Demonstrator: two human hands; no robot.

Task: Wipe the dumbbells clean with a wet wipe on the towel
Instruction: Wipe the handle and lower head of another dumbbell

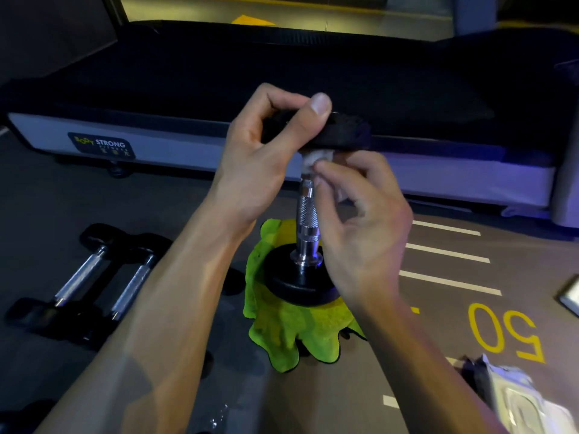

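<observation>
- Dumbbell (308,220) stands upright on the green towel (291,333) on the floor.
- Left hand (266,145) fingers clamp its top head.
- Right hand (360,220) fingers pinch a wipe (315,159) against the handle's top.

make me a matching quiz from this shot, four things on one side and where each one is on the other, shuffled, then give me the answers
Things
1. upright dumbbell
2. wet wipe
3. two spare dumbbells
4. left hand

Places
A. lying on the floor, left of the towel
B. gripping the top weight
C. standing on end on the green towel
D. pressed to the handle just under the top weight by the right hand

Pairs: 1-C, 2-D, 3-A, 4-B
</observation>
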